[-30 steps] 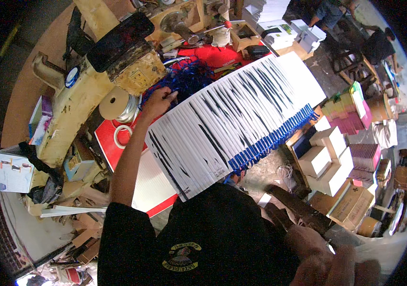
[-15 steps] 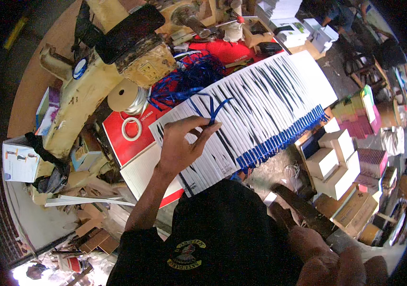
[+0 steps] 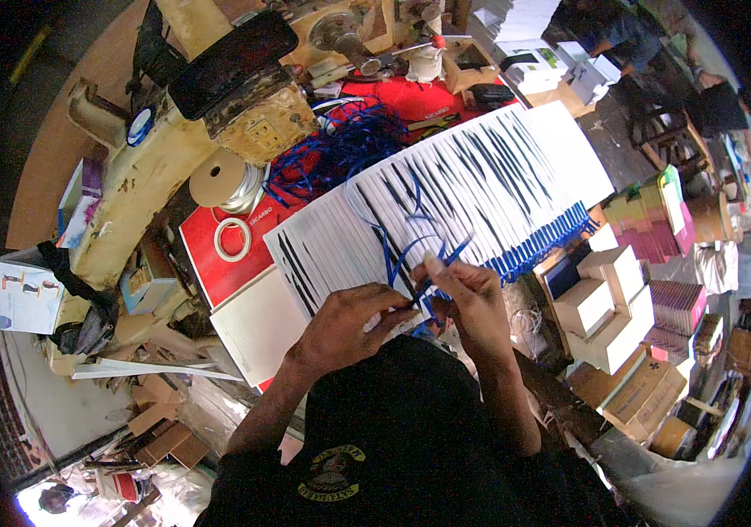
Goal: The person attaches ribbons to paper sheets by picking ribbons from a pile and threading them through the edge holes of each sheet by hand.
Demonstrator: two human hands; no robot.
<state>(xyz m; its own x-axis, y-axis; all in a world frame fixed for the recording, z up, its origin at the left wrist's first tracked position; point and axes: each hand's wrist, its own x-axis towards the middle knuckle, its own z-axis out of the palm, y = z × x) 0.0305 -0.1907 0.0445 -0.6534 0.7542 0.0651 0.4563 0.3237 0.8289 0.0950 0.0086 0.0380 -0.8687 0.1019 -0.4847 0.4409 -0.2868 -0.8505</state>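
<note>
A long row of white booklets (image 3: 472,167) lies slantwise in front of me, overlapping, with black markings along their edges. Blue ribbon ends (image 3: 551,238) hang in a line from the booklets' right-hand side. At the row's near edge, my left hand (image 3: 349,325) pinches a blue ribbon (image 3: 400,263) between thumb and fingers. Close beside it, my right hand (image 3: 474,303) has its fingers closed on ribbon too, and its thumb points up. Loops of the ribbon curve over the booklets above both hands. A tangled heap of blue ribbons (image 3: 349,140) lies beyond the row.
Red sheets (image 3: 217,255) lie under the booklets, with a white ring (image 3: 233,240) on them and a spool (image 3: 221,182) nearby. A large cream machine (image 3: 142,189) stands at left. White boxes (image 3: 599,303) and stacked books (image 3: 648,220) are at right. Another person (image 3: 626,39) is at the far right.
My right hand has come up from the lower right to the ribbon. My left hand has moved down toward me with the ribbon, to the near edge of the booklets.
</note>
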